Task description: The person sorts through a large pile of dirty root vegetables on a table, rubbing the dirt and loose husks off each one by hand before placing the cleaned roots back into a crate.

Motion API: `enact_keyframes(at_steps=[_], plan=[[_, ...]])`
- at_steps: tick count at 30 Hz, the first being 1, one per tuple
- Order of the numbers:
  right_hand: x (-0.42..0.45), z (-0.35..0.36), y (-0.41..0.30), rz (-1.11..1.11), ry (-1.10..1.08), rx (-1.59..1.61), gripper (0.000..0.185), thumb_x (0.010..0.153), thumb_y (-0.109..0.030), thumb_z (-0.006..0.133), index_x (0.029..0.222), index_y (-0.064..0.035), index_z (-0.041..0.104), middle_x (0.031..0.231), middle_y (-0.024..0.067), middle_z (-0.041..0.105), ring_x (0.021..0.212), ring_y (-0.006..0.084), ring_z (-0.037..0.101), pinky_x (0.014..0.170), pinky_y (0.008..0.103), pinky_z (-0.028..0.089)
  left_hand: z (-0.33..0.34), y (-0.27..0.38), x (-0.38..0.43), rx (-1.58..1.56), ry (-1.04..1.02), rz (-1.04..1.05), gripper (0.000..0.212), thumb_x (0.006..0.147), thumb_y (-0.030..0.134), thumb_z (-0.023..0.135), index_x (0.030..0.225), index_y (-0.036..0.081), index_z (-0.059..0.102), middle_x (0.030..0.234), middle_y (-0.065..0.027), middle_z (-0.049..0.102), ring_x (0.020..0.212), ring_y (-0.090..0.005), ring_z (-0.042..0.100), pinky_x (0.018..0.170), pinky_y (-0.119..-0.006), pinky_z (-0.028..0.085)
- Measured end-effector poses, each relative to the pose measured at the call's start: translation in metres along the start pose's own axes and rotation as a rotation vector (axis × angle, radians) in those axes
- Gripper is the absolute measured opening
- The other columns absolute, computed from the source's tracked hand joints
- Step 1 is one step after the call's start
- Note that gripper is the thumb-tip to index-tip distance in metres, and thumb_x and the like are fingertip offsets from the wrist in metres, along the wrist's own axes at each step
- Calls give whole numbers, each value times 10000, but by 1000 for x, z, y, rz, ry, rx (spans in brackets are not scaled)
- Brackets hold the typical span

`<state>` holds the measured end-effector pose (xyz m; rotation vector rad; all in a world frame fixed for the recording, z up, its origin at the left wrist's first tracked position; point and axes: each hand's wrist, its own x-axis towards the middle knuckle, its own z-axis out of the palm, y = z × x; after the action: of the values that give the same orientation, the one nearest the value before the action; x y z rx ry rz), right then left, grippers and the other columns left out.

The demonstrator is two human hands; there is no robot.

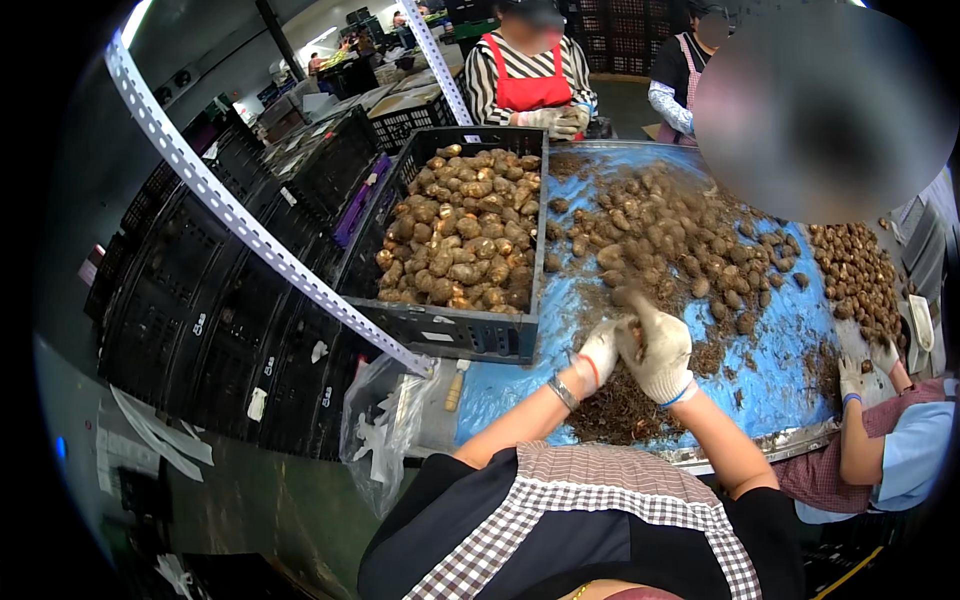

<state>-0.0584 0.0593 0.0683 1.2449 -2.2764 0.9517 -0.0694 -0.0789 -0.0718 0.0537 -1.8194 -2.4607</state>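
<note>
Both of my hands wear white knitted gloves and meet above the blue plastic sheet (555,315) on the table. My left hand (602,351) is partly hidden behind the right one, so its fingers cannot be made out. My right hand (658,349) has curled fingers, blurred by motion; something brown shows between them, too unclear to name. Just beyond the hands lies a heap of brown, hairy taro corms (652,232). Loose fibrous root scraps (622,409) are piled beneath my wrists. To the left stands a black plastic crate (442,319) filled with taro corms (465,225).
A wooden-handled tool (454,386) lies left of the sheet, beside a clear plastic bag (382,435). A perforated metal post (262,255) slants across the left. Stacked black crates (225,322) stand beyond it. Co-workers stand opposite and at right, where another corm pile (855,270) lies.
</note>
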Motion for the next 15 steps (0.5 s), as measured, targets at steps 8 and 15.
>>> enact_keyframes(at_steps=[8,15], plan=[[-7,33,32,77,191,176,302,929,-171,671,1192,-25,643,1011,194,718,852,330,722,731,375,564,14,22,-3,717,417,48,494,1050,441,472,1381,88,569,1137,-211,705,942,-390,698,806,-447,552],[-19,46,49,729,-126,923,469,1041,-465,538,1195,-39,658,934,15,689,755,104,628,605,273,522,20,45,-33,988,549,814,510,972,223,626,1460,121,521,645,-157,622,556,-344,624,515,-434,474]])
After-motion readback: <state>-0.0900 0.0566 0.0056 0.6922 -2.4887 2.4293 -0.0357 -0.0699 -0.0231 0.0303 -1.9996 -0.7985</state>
